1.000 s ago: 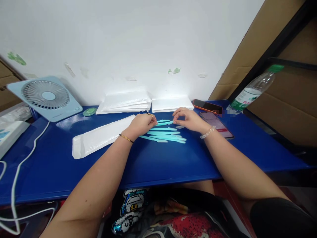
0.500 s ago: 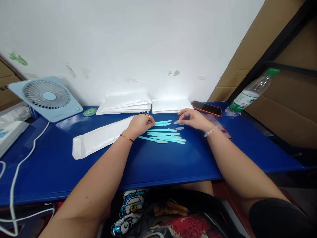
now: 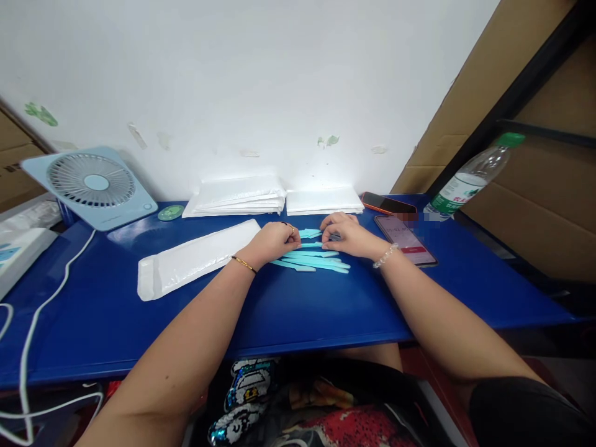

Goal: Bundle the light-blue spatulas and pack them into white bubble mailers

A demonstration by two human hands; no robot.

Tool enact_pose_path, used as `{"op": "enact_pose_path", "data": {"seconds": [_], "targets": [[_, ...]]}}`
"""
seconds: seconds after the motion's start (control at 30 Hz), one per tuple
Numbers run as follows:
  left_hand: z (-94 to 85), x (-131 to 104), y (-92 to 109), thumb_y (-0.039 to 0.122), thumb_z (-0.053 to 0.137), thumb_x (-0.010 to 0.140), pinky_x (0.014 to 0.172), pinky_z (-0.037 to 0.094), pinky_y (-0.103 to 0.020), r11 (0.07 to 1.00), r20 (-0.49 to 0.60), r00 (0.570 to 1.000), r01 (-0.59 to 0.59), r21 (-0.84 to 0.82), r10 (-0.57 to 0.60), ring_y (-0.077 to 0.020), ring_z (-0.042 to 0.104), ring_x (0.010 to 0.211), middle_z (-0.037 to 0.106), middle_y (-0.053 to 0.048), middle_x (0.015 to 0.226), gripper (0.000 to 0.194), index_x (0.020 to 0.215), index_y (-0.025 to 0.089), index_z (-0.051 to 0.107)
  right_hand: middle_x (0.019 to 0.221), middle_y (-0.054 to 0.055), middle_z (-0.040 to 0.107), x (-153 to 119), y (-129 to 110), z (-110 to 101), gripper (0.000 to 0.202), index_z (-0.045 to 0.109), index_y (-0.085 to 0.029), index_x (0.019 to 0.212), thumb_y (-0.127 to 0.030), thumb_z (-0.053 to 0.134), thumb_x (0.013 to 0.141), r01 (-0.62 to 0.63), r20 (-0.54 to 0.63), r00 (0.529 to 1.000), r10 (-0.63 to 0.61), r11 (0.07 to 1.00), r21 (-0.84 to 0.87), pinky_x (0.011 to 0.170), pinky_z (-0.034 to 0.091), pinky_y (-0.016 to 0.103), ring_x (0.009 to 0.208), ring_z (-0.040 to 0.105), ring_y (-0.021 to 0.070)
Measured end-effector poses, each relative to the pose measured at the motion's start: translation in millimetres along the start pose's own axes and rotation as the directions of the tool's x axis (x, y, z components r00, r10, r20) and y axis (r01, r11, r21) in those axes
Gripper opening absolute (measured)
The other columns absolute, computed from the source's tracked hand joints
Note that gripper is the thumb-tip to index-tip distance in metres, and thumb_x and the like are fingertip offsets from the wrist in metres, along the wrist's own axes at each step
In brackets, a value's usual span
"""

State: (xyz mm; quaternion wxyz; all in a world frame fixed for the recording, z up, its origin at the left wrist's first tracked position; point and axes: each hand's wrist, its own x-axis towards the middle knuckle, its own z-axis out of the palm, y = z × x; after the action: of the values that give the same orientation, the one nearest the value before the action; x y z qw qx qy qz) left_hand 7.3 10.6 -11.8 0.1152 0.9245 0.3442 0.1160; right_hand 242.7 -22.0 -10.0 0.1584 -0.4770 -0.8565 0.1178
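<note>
- Here, the left hand (image 3: 274,239) pinches one turquoise eyebrow razor (image 3: 311,245) near its left end, thumb against bent fingers.
- The right hand (image 3: 349,236) has its thumb and forefinger curled at that razor's right end; whether they are closed on it or only touching, I cannot tell.
- The razor in hand lies roughly level between the two hands, just above the blue table (image 3: 302,316).
- Beyond it, more turquoise razors (image 3: 310,234) lie close together, partly behind the left fingers.
- On the near side, a loose fan of other razors (image 3: 326,264) rests on the table, some overlapping, their left ends partly hidden by the left hand.
- A white padded mailer (image 3: 200,261) lies flat and slanted left of the left hand, its far end just beside that hand.
- Against the wall (image 3: 279,74) stand two low piles side by side: a taller stack of white mailers (image 3: 235,197) and a lower white stack (image 3: 323,200).
- Right of the right hand lies a phone with a lit screen (image 3: 405,239); behind it, an orange-edged phone (image 3: 388,203).
- A green-capped bottle (image 3: 475,177) is farther right; a light-blue fan (image 3: 95,183) is at far left, beside a green disc (image 3: 170,213).
</note>
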Motion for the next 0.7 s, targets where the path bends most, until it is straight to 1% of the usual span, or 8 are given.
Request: {"op": "enact_pose_path", "data": {"seconds": [0.07, 0.2, 0.27, 0.33, 0.43, 0.53, 0.63, 0.7], "targets": [[-1.7, 1, 0, 0.030, 0.052, 0.082, 0.060, 0.037, -0.025, 1.000, -0.005, 1.000, 0.019, 0.006, -0.019, -0.0144, 0.057, 0.068, 0.067, -0.001, 0.075, 0.019, 0.076, 0.019, 0.066, 0.109, 0.005, 0.059, -1, 4, -3, 0.013, 0.067, -0.023, 0.075, -0.034, 0.063, 0.079, -0.007, -0.039, 0.999, 0.007, 1.000, -0.007, 0.095, 0.025, 0.046, 0.112, 0.045, 0.0268], [-5.1, 1, -6, 0.029, 0.053, 0.081, 0.062, 0.038, -0.026, 0.993, -0.080, 0.992, 0.106, 0.050, -0.102, -0.0159, 0.058, 0.070, 0.068, -0.002, 0.078, 0.018, 0.076, 0.020, 0.068, 0.111, 0.005, 0.059, -6, 18, -11, 0.014, 0.068, -0.024, 0.074, -0.036, 0.064, 0.079, -0.066, -0.117, 0.991, 0.059, 0.996, -0.055, 0.096, 0.023, 0.049, 0.113, 0.044, 0.0285], [-4.4, 0, -11, 0.031, 0.055, 0.080, 0.063, 0.038, -0.026, 0.987, -0.092, 0.985, 0.151, 0.046, -0.146, -0.0163, 0.059, 0.072, 0.068, -0.001, 0.081, 0.017, 0.081, 0.021, 0.069, 0.114, 0.005, 0.058, -9, 20, -16, 0.016, 0.069, -0.024, 0.076, -0.039, 0.064, 0.079, -0.092, -0.115, 0.990, 0.085, 0.994, -0.055, 0.096, 0.023, 0.049, 0.114, 0.044, 0.0295], [-2.7, -1, -14, 0.032, 0.058, 0.077, 0.063, 0.039, -0.025, 0.985, -0.099, 0.982, 0.164, 0.045, -0.159, -0.0167, 0.059, 0.075, 0.068, -0.001, 0.084, 0.018, 0.088, 0.022, 0.069, 0.116, 0.005, 0.056, -11, 17, -19, 0.018, 0.069, -0.025, 0.079, -0.042, 0.064, 0.078, -0.077, -0.087, 0.994, 0.073, 0.996, -0.047, 0.096, 0.023, 0.049, 0.114, 0.044, 0.0297], [-1.7, -2, -13, 0.035, 0.061, 0.075, 0.066, 0.041, -0.025, 0.989, -0.122, 0.983, 0.141, 0.034, -0.136, -0.0175, 0.059, 0.081, 0.066, -0.002, 0.089, 0.024, 0.094, 0.022, 0.067, 0.115, 0.004, 0.056, -12, 7, -20, 0.020, 0.070, -0.026, 0.078, -0.045, 0.065, 0.077, 0.002, 0.015, 1.000, -0.001, 0.999, -0.045, 0.096, 0.022, 0.049, 0.113, 0.044, 0.0297], [-4.1, -4, -5, 0.041, 0.059, 0.078, 0.066, 0.042, -0.025, 0.997, -0.097, 0.992, 0.078, -0.026, -0.080, -0.0172, 0.059, 0.081, 0.066, -0.003, 0.088, 0.025, 0.090, 0.021, 0.068, 0.110, 0.005, 0.058, -11, -1, -16, 0.020, 0.069, -0.025, 0.073, -0.045, 0.067, 0.074, 0.051, 0.106, 0.993, -0.043, 0.996, -0.069, 0.094, 0.022, 0.048, 0.111, 0.043, 0.0296], [-5.6, -4, 4, 0.044, 0.058, 0.078, 0.064, 0.041, -0.024, 0.998, -0.017, 1.000, -0.001, -0.059, 0.000, -0.0165, 0.059, 0.078, 0.067, -0.003, 0.084, 0.028, 0.089, 0.021, 0.070, 0.106, 0.005, 0.059, -9, -4, -12, 0.020, 0.069, -0.023, 0.071, -0.042, 0.066, 0.076, 0.056, 0.110, 0.993, -0.048, 0.996, -0.070, 0.092, 0.022, 0.045, 0.108, 0.044, 0.0281], [-4.9, -4, 8, 0.039, 0.058, 0.078, 0.061, 0.040, -0.023, 0.998, 0.032, 0.999, -0.025, -0.060, 0.027, -0.0158, 0.059, 0.075, 0.067, -0.002, 0.080, 0.024, 0.087, 0.021, 0.071, 0.105, 0.005, 0.059, -8, -4, -10, 0.019, 0.068, -0.023, 0.072, -0.040, 0.064, 0.078, 0.063, 0.097, 0.994, -0.057, 0.997, -0.050, 0.092, 0.022, 0.044, 0.107, 0.044, 0.0271]]}}
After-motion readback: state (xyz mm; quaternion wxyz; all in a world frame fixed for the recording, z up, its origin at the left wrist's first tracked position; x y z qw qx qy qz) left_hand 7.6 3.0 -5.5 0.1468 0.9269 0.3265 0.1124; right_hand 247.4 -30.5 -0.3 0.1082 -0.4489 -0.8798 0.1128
